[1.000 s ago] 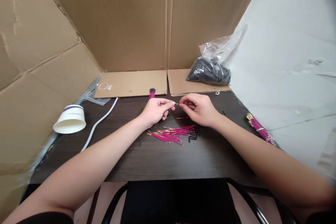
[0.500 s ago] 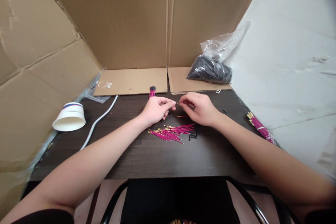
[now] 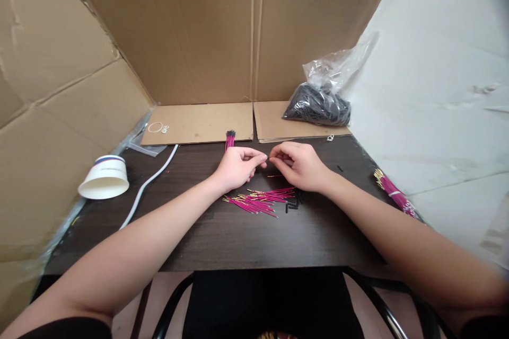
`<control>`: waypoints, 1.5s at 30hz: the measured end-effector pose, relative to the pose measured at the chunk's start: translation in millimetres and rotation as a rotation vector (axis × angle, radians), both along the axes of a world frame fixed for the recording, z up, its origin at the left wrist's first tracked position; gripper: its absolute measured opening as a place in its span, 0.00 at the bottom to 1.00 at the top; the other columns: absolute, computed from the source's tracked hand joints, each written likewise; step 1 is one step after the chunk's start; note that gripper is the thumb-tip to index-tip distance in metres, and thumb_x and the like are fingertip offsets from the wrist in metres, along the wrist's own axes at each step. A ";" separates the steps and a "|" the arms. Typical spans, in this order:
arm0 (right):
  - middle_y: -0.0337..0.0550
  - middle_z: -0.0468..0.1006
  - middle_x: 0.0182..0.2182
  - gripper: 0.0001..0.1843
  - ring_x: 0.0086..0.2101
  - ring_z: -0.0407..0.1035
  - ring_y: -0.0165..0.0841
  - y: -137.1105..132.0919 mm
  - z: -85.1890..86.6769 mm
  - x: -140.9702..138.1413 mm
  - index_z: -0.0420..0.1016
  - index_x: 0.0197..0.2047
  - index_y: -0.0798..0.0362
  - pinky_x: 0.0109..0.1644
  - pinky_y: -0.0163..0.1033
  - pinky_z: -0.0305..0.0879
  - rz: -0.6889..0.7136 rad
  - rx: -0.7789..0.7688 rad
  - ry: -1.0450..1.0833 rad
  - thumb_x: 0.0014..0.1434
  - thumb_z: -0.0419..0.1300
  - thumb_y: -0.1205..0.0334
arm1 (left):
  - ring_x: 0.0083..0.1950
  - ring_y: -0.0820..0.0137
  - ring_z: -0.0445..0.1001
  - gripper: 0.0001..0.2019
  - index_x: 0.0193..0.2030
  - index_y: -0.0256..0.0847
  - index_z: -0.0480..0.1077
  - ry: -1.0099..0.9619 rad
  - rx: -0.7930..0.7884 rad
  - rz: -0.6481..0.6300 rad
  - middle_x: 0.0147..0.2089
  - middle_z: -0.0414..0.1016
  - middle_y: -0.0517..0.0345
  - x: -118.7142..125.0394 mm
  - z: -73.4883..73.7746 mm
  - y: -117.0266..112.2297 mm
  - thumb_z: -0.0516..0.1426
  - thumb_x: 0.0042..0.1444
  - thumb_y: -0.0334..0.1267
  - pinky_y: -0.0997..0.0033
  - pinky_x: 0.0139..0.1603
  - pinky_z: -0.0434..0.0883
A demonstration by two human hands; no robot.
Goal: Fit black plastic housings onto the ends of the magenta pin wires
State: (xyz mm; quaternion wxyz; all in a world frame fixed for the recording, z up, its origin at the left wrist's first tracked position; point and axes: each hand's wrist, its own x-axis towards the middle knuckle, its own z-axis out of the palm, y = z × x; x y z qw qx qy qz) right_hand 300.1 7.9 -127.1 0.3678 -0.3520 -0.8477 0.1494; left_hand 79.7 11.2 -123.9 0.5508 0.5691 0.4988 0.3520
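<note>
Both hands meet over the middle of the dark table, fingertips nearly touching. My left hand (image 3: 240,168) is closed in a pinch of thumb and forefinger; what sits in it is too small to make out. Opposite, my right hand (image 3: 298,165) pinches a thin wire, mostly hidden by the fingers. Below the right hand shows one magenta wire (image 3: 275,176) with a gold end. Nearer me lies a loose pile of magenta wires (image 3: 256,202) with gold tips, beside several short black sleeves (image 3: 293,205). Behind my left hand rests a bundle of black-ended wires (image 3: 230,139).
A clear bag of black pieces (image 3: 318,106) sits on a cardboard sheet (image 3: 270,123) at the back right. A tied wire bundle (image 3: 393,192) lies at the right edge. On the left are a tipped paper cup (image 3: 104,177) and a white cable (image 3: 149,183).
The fingertips of both hands have drawn slightly closer together. The gold tip seen between them half a second ago is now mostly hidden.
</note>
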 end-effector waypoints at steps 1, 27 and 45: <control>0.42 0.80 0.33 0.05 0.30 0.68 0.32 0.1 0.1 0.1 0.79 0.42 0.52 0.37 0.38 0.65 -0.001 -0.001 0.004 0.72 0.61 0.65 | 0.19 0.79 0.64 0.09 0.38 0.34 0.84 0.002 0.001 0.002 0.29 0.82 0.54 0.1 0.0 0.1 0.66 0.69 0.35 0.76 0.18 0.64; 0.40 0.77 0.30 0.03 0.29 0.66 0.31 4.1 2.8 4.6 0.77 0.40 0.52 0.36 0.38 0.63 -0.003 0.000 -0.020 0.68 0.63 0.66 | 0.19 0.80 0.64 0.07 0.40 0.34 0.83 0.010 0.006 0.020 0.30 0.82 0.55 0.3 -2.8 2.0 0.65 0.70 0.34 0.77 0.18 0.64; 0.40 0.77 0.31 0.04 0.29 0.66 0.31 4.2 3.0 5.3 0.77 0.39 0.52 0.37 0.39 0.63 -0.009 -0.005 -0.035 0.69 0.63 0.65 | 0.20 0.80 0.65 0.07 0.40 0.33 0.84 0.005 0.004 0.010 0.34 0.84 0.52 1.1 0.2 1.4 0.65 0.70 0.31 0.77 0.17 0.66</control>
